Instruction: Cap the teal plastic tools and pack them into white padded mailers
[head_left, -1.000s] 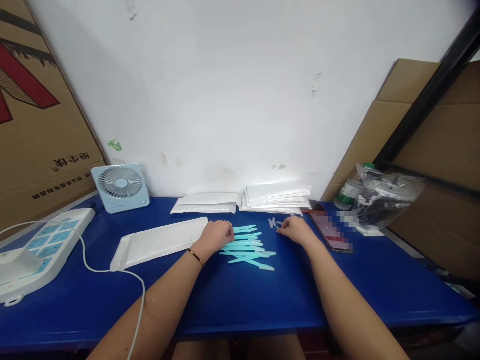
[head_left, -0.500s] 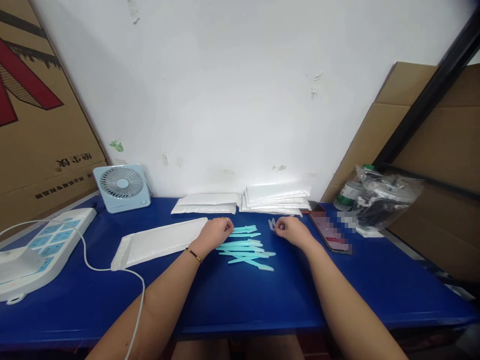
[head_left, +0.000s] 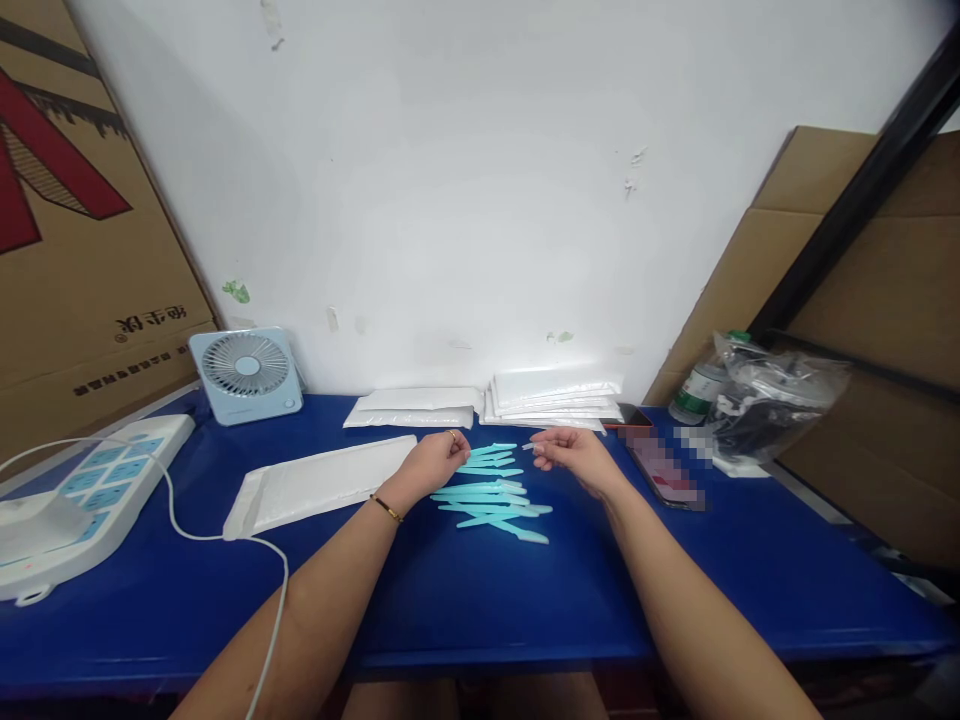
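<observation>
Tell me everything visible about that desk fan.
The light-blue desk fan looks like plastic, square with rounded corners, with a round grille, a central hub and a small round button at lower right. It stands on the blue table, near the wall and cardboard box, behind the power strip. I cannot tell whether it is running.
</observation>
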